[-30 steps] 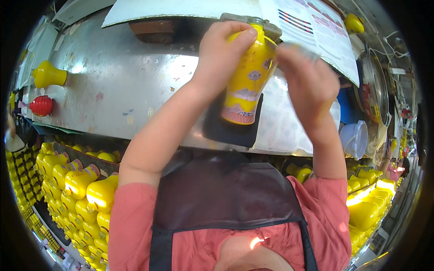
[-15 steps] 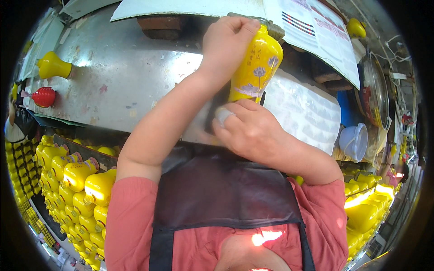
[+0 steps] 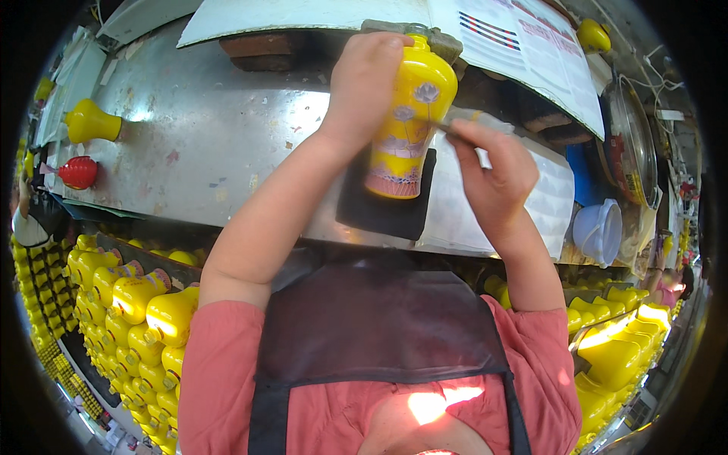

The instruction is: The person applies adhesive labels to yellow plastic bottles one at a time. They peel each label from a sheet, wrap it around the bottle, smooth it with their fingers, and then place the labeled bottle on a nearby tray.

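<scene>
Your metal desk [image 3: 227, 136] lies beneath the lotus-patterned yellow bottle [image 3: 418, 83], probably slippery, fragile; hold it near the neck [image 3: 417, 42], where your left hand [image 3: 362, 85] curls its fingers. Right of the bottle, your right hand [image 3: 498, 163] pinches a thin tool [image 3: 444, 128].

Room between left forearm [image 3: 265, 212] and board [image 3: 303, 14]

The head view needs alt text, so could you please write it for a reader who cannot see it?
A person's left hand holds a flowered yellow bottle near its neck, while the right hand holds a thin tool up to it. A black pad lies under it on a metal table, and more yellow bottles line both sides.
</scene>
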`<state>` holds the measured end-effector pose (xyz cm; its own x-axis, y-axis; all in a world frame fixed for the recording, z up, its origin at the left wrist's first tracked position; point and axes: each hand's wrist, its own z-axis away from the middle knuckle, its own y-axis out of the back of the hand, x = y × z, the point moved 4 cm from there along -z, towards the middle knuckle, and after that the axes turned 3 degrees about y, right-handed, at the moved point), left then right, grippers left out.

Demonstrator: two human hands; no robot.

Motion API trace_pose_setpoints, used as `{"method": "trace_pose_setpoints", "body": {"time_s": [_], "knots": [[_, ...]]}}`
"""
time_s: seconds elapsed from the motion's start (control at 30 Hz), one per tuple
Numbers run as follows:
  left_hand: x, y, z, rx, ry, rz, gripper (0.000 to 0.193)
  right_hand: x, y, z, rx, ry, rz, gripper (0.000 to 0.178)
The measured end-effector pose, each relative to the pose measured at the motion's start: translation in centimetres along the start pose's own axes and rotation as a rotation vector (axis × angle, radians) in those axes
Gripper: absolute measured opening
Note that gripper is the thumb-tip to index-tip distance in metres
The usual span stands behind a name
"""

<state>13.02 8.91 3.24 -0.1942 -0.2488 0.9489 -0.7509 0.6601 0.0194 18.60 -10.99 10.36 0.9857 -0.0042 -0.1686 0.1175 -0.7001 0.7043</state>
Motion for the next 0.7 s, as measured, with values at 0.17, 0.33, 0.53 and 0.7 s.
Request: {"method": "trace_pose_setpoints", "body": {"time_s": [0.17, 0.33, 0.53, 0.7], "knots": [[0.1, 0.2, -0.1, 0.0, -0.042, -0.021, 0.035, -1.7, -1.2, 1.6, -0.042, 0.28, -0.242, 0.028], [0.5, 0.4, 1.1, 0.028, 0.093, 0.048, 0.039, 0.4, -2.2, 2.4, 0.041, -0.175, -0.284, 0.023], [1.1, 0.5, 4.1, -0.006, -0.058, -0.282, 0.064, 3.5, -2.2, 0.2, 0.181, -0.53, -0.406, 0.028], [1.7, 0.3, 5.8, -0.078, -0.032, -0.531, 0.102, 2.1, -1.2, -3.4, 0.063, -0.337, -0.292, 0.029]]}}
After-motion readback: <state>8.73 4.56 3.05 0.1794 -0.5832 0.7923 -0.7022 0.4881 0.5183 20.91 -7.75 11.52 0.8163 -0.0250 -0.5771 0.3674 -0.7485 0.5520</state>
